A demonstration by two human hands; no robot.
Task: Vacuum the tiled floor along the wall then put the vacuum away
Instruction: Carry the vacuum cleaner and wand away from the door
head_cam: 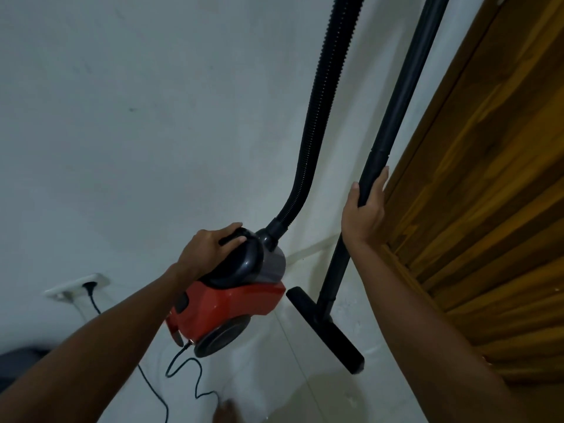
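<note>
Here the red vacuum [232,303] sits close against the white wall [152,117], its body directly under the left hand [210,248], which is curled over the dark top handle in a full grasp. From the body's front a ribbed hose [317,123] climbs out of view, and just to its right the rigid black wand [393,123] runs nearly parallel, long axis steep, from the top of the frame down to the flat floor nozzle [328,329] resting on the pale tiled floor [305,398]. The right hand [364,209] wraps the wand at mid-length, fingers round the far side and thumb up along the tube, right beside the wooden door [488,209]. The power cord [183,367] trails from the vacuum's rear across the tiles to a wall socket [82,285], plug seated. Judging by both grips, the body is nearer the left hand and the wand nearer the right, so carrying it off would likely mean lifting both together, with the cord yet to be pulled
</note>
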